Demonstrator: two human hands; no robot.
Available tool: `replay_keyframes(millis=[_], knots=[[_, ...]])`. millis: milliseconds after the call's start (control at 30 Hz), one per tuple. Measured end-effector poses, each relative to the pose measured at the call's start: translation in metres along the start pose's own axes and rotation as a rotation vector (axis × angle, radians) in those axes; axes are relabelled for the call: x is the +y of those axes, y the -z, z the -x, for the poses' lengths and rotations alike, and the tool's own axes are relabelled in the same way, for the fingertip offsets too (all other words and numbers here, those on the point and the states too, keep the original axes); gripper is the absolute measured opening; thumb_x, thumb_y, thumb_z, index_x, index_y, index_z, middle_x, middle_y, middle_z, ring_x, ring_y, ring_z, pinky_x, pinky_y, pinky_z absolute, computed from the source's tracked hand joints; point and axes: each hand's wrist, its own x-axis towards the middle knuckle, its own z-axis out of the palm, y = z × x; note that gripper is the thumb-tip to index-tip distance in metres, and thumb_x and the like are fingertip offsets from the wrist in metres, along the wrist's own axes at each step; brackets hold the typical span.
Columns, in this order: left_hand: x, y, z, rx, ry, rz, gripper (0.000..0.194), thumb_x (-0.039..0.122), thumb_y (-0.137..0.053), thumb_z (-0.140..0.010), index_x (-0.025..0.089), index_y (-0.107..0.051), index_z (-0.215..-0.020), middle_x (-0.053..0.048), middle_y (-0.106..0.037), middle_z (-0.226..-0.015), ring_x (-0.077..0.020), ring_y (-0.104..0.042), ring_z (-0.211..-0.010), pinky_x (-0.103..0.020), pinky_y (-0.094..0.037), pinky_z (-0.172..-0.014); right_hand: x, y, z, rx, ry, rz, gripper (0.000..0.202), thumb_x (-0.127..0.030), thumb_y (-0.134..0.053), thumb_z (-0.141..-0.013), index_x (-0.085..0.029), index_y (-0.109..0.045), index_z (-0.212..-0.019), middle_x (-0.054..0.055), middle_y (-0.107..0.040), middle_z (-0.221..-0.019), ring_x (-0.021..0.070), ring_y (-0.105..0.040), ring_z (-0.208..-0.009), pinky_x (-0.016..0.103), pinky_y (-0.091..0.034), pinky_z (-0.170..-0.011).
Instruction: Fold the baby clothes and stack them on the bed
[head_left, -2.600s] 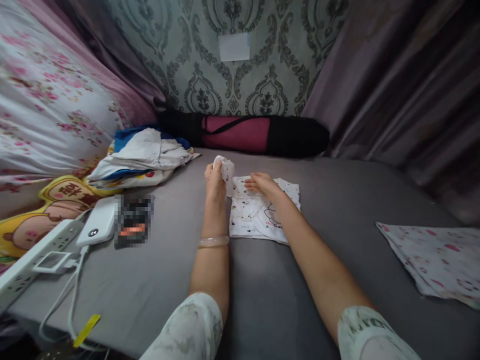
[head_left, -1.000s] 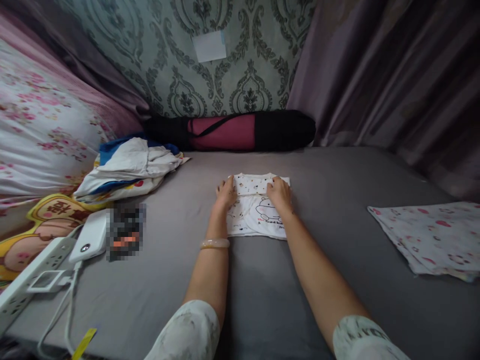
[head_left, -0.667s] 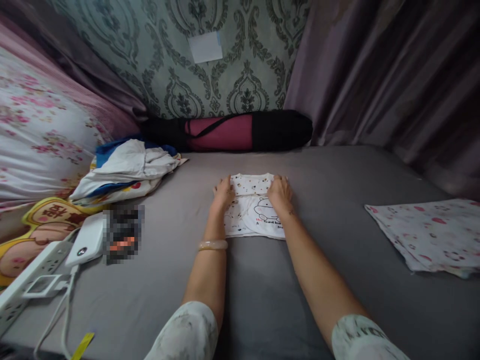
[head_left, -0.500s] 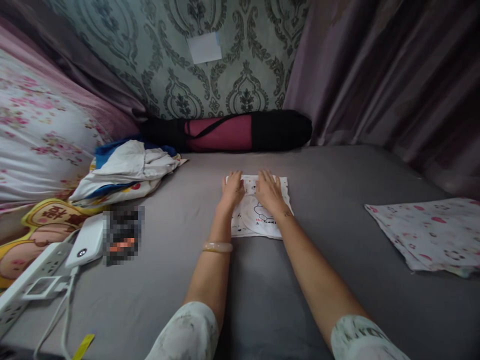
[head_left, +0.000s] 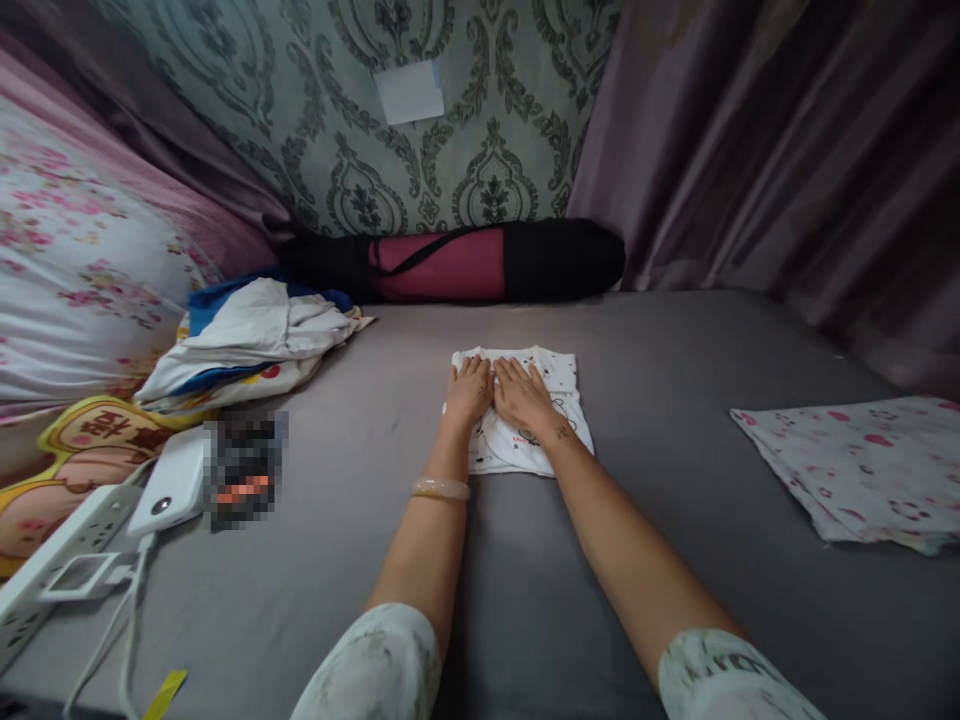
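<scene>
The grey-covered bed takes up most of what lies before me, its sheet running on all sides of my work. At the far side, against the wall, sits a long black and dark-red bag; it bounds any reach away from me. To the far left is a loose pile of clothes, and well off to the right a printed cloth lies flat. Between those two there is sheet enough to slide my elbows out sideways. The bed's near edge shows at the near left, by a white power strip and power bank, so I'd judge it wiser to swing my left elbow shallow there, off the cables.

The small white garment lies folded flat around the middle of the bed, a speckled band across its far part and a printed figure on its near part. My left hand and right hand rest side by side on it, palms down, fingers a little spread, pinching nothing; whether they touch each other, I can't tell. For pressing it smooth, I'd say light, even palms stroking outward from the middle work best, since heavy pressure could drag that folded band askew.
</scene>
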Motion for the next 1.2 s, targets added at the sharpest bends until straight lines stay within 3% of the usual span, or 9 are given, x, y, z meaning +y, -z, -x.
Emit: replay_keyframes(millis=[167,333,400,633,767,867,1000,1200], knots=[[0.003,0.005,0.002,-0.010,-0.003,-0.029,0.046,0.031,-0.029,-0.099,0.018,-0.045,-0.139,-0.013,-0.038,-0.151,-0.0289,-0.029,-0.142,-0.053,-0.018,-0.115,0.000,0.008,-0.001,-0.045,-0.021,-0.045,0.057,-0.026,-0.026,-0.095,-0.008,-0.033,-0.148,0.011,-0.031,-0.155,0.0234,-0.022,-0.144,0.045,-0.008,-0.118],[0.010,0.009,0.003,0.102,-0.085,-0.058,0.046,0.032,-0.028,-0.099,0.021,-0.045,-0.140,-0.012,-0.039,-0.151,-0.0262,-0.026,-0.144,-0.050,-0.011,-0.118,0.004,0.013,0.001,0.045,-0.065,-0.033,0.056,-0.027,-0.025,-0.096,-0.006,-0.034,-0.148,0.013,-0.030,-0.155,0.0258,-0.018,-0.145,0.047,-0.005,-0.117],[0.012,0.006,0.003,0.079,-0.096,-0.057,0.047,0.032,-0.028,-0.099,0.020,-0.043,-0.141,-0.012,-0.038,-0.152,-0.0262,-0.026,-0.144,-0.049,-0.011,-0.118,0.006,0.011,0.001,0.043,-0.088,-0.021,0.056,-0.027,-0.025,-0.096,-0.007,-0.035,-0.148,0.012,-0.031,-0.155,0.0260,-0.019,-0.145,0.047,-0.006,-0.117],[0.013,-0.002,-0.001,-0.015,-0.042,-0.031,0.049,0.033,-0.027,-0.098,0.019,-0.042,-0.143,-0.013,-0.038,-0.151,-0.0284,-0.029,-0.142,-0.051,-0.015,-0.116,0.009,0.003,0.001,-0.001,-0.113,0.009,0.055,-0.027,-0.025,-0.097,-0.008,-0.037,-0.147,0.012,-0.032,-0.154,0.0264,-0.021,-0.144,0.046,-0.010,-0.117],[0.015,0.007,0.002,0.056,-0.037,-0.040,0.049,0.034,-0.029,-0.098,0.017,-0.043,-0.142,-0.014,-0.040,-0.150,-0.0277,-0.031,-0.141,-0.050,-0.012,-0.117,0.010,0.008,0.001,0.025,-0.138,-0.005,0.055,-0.029,-0.025,-0.097,-0.009,-0.036,-0.147,0.011,-0.030,-0.155,0.0256,-0.020,-0.145,0.046,-0.009,-0.117],[0.013,0.010,0.003,0.136,0.053,-0.037,0.052,0.038,-0.029,-0.097,0.013,-0.043,-0.141,-0.017,-0.040,-0.149,-0.0294,-0.029,-0.142,-0.052,-0.007,-0.118,0.012,0.008,0.001,0.077,-0.191,-0.026,0.057,-0.031,-0.026,-0.097,-0.005,-0.033,-0.148,0.015,-0.027,-0.156,0.0272,-0.016,-0.145,0.048,-0.006,-0.117],[0.006,0.005,0.002,0.063,0.125,-0.063,0.055,0.038,-0.030,-0.096,0.009,-0.042,-0.141,-0.019,-0.036,-0.151,-0.0320,-0.024,-0.144,-0.054,-0.010,-0.117,0.014,0.004,0.000,0.049,-0.229,-0.041,0.058,-0.031,-0.027,-0.097,-0.001,-0.033,-0.147,0.017,-0.029,-0.155,0.0292,-0.017,-0.145,0.047,-0.008,-0.117],[0.005,0.005,0.001,0.051,0.135,-0.132,0.056,0.041,-0.026,-0.097,0.010,-0.042,-0.142,-0.017,-0.036,-0.152,-0.0297,-0.025,-0.144,-0.052,-0.012,-0.118,0.015,0.006,0.000,0.023,-0.232,-0.013,0.058,-0.032,-0.025,-0.098,-0.002,-0.032,-0.147,0.016,-0.028,-0.155,0.0279,-0.018,-0.145,0.046,-0.009,-0.116]])
